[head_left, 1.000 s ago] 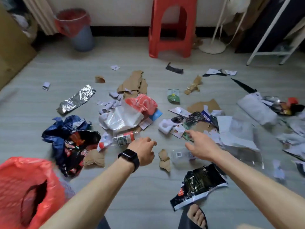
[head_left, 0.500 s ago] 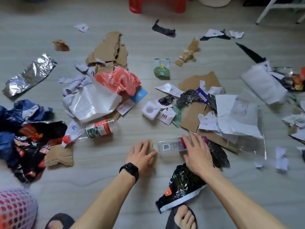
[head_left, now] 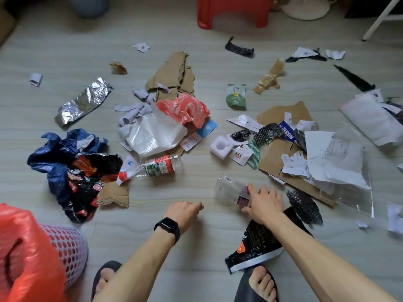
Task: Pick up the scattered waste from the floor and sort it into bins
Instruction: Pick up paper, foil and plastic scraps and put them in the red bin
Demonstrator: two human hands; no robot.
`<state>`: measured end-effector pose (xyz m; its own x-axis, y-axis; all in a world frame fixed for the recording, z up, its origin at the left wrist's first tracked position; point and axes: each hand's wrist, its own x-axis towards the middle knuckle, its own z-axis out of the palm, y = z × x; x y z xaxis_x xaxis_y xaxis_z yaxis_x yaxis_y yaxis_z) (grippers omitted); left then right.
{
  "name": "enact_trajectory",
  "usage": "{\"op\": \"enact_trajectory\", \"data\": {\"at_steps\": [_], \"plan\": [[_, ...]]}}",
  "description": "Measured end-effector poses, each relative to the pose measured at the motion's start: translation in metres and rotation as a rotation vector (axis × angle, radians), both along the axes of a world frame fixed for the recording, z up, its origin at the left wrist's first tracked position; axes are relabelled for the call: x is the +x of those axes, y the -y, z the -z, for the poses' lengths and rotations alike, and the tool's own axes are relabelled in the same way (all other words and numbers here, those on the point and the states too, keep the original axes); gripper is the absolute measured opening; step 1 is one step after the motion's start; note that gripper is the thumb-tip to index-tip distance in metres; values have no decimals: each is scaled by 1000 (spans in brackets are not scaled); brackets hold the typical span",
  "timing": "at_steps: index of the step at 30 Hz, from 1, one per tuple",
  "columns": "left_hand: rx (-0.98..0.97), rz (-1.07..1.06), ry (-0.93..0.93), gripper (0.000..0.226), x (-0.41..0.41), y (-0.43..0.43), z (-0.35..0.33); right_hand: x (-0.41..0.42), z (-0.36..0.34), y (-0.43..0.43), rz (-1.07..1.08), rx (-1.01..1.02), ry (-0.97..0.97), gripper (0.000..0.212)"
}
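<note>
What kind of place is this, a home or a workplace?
Probably a room in a home: a red plastic stool, a round white stand base beside it, and a mesh bin on the floor.

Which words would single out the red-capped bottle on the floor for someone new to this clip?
Find the white plastic bag in the middle of the floor. Just nearer the person lies the bottle on its side. Unlike the clear bottle at the right hand, it has a red cap and a red-banded label.

Clear bottle [head_left: 226,189] lying sideways, mesh bin [head_left: 65,247] red-bagged
</note>
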<state>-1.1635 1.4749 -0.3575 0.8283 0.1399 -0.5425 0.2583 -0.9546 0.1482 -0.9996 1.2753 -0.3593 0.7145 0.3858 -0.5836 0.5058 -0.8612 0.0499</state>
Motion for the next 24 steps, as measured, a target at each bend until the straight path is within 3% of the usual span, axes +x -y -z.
{"op": "enact_trajectory", "data": {"at_steps": [7,13,17,20,24], "plan": [[129,-153,164,22,-47,-77,-95,-26,-47,-21,48,121,-130,75],[378,-183,264,22,-92,-147,-198,-62,-110,-91,-57,333,-188,72],[476,-328,334,29,-139,-184,-254,-79,-154,-147,-209,472,-205,66],[471,-446,352,29,-190,-197,-266,-90,-180,-183,-334,510,-182,66],[427,-702,283,37,-274,-210,-245,-117,-211,-236,-486,444,-130,83]]}}
